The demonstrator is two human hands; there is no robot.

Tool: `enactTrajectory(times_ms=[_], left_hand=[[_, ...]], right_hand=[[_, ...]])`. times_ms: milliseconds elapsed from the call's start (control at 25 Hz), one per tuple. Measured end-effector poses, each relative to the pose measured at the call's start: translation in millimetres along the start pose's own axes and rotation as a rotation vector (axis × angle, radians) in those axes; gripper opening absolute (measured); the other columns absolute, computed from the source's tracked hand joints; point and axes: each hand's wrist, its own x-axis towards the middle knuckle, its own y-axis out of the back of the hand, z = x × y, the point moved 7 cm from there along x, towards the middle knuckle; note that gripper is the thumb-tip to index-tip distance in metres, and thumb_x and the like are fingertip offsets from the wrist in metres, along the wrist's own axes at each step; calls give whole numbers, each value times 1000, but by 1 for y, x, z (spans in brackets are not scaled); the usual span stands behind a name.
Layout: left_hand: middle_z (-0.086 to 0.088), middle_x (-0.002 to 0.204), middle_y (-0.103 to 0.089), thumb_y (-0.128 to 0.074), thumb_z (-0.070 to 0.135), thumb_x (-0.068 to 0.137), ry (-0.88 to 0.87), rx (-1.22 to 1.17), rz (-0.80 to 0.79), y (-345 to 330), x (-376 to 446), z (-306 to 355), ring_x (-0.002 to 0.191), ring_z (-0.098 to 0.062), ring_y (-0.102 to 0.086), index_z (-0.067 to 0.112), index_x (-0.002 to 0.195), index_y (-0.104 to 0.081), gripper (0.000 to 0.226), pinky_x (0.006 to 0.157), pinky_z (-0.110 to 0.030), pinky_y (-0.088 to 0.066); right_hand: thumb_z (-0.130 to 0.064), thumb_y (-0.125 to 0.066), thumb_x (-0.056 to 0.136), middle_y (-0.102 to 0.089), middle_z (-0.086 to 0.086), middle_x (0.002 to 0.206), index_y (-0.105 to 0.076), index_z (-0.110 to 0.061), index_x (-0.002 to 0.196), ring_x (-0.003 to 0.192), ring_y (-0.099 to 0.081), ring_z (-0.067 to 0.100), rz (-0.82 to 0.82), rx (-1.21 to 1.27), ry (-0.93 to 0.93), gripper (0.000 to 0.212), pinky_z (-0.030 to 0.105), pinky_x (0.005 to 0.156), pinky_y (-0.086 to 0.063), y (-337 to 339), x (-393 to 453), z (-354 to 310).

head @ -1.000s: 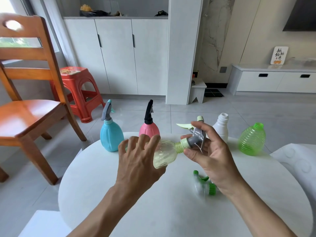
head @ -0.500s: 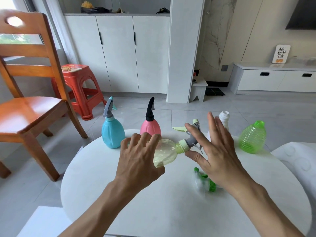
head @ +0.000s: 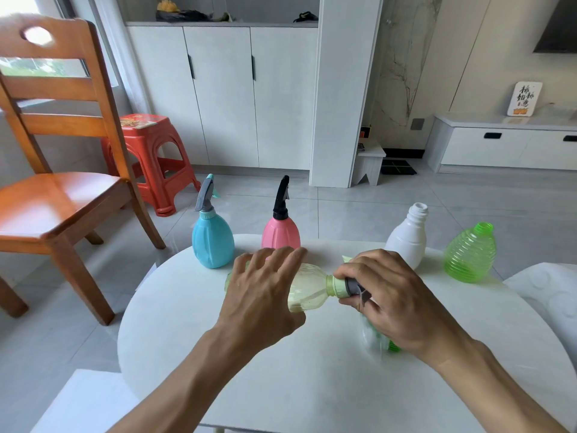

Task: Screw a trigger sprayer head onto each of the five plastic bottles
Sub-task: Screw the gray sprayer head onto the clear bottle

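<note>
My left hand [head: 265, 295] grips a pale yellow-green bottle [head: 309, 290] held sideways above the round white table [head: 281, 385]. My right hand [head: 393, 303] is curled round the grey sprayer head [head: 354, 287] at the bottle's neck. A blue bottle [head: 213, 242] with a grey sprayer and a pink bottle [head: 280, 234] with a black sprayer stand at the table's far edge. A white bottle [head: 407, 240] and a ribbed green bottle [head: 470, 254] stand open-necked at the far right. A loose green sprayer head [head: 392, 345] lies on the table, mostly hidden under my right hand.
A wooden chair [head: 59, 189] stands to the left of the table, with a red plastic stool [head: 150, 157] behind it. White cabinets [head: 224, 95] line the far wall. A white cushioned seat [head: 546, 295] sits at the table's right.
My right hand had opened with fingers spread off the sprayer head; it has now closed round the head again, turned further over. The camera has tilted and the left hand keeps holding the bottle.
</note>
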Motion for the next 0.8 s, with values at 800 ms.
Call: enactTrajectory(times_ms=[800], left_hand=[[-7, 158, -38, -82, 42, 65, 26, 11, -39, -8, 0, 7, 144, -34, -35, 24, 156, -24, 110, 116, -56, -28]], right_hand=[[-32, -74, 77, -56, -14, 96, -47, -36, 116, 82, -57, 6, -77, 697, -570, 48, 21, 76, -46, -15, -14, 21]])
